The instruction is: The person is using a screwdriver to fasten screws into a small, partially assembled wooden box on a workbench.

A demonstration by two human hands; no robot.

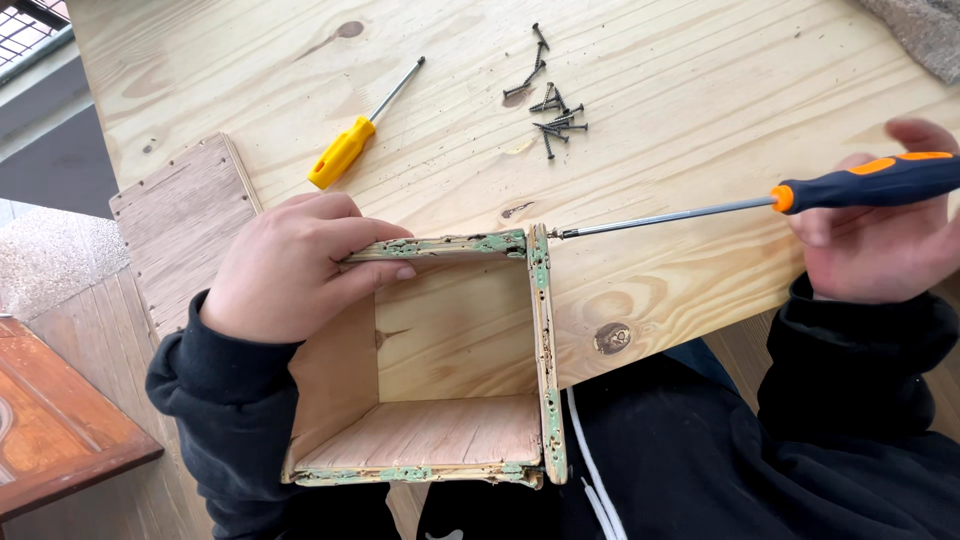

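centre-left, the left hand clamps the far wall of the open square plywood box with green-flecked edges; it looks stiff, light, splintery. at right, the right hand grips the long orange-and-black screwdriver, its tip at the box's upper right corner.

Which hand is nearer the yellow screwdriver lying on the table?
Left. The left hand grips the wooden box's far wall, just below the yellow screwdriver without touching it. The right hand is far to its right, holding the orange-and-black screwdriver.
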